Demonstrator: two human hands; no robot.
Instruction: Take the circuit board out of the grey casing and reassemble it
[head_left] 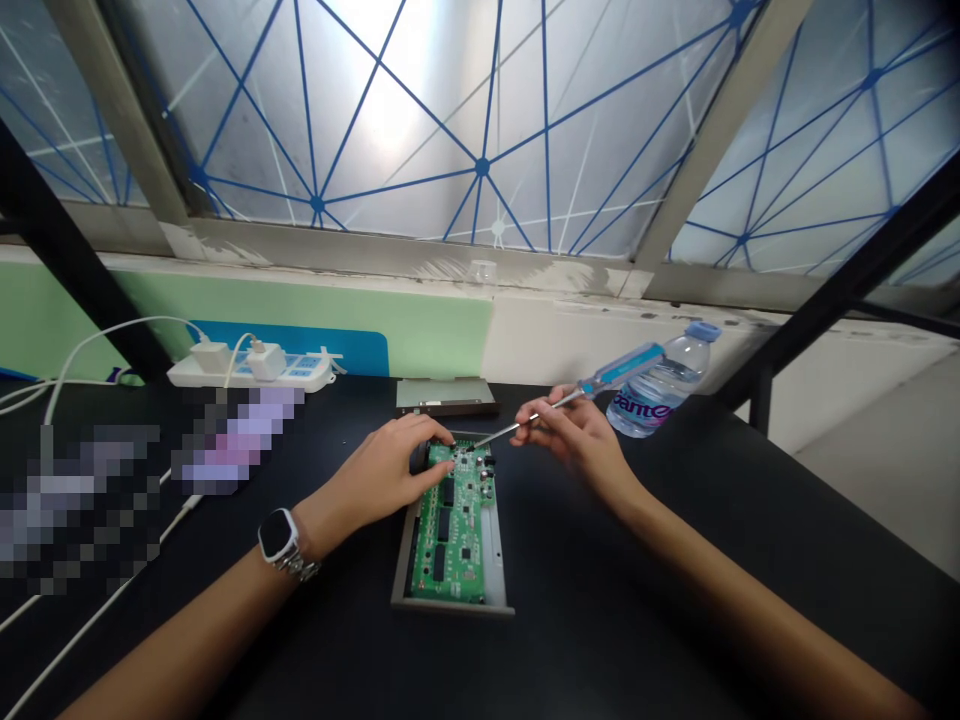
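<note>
A green circuit board (457, 530) lies in a grey open casing (493, 560) in the middle of the black table (645, 600). My left hand (390, 470), a watch on its wrist, rests with curled fingers on the board's far left corner. My right hand (562, 430) pinches the metal shaft of a screwdriver (600, 385) with a blue and white handle. The tip touches the board's far end.
A grey cover plate (446, 397) lies just beyond the board. A plastic water bottle (664, 385) lies on its side at the right. A white power strip (247, 368) with chargers and white cables sits far left. The table's edge runs along the right.
</note>
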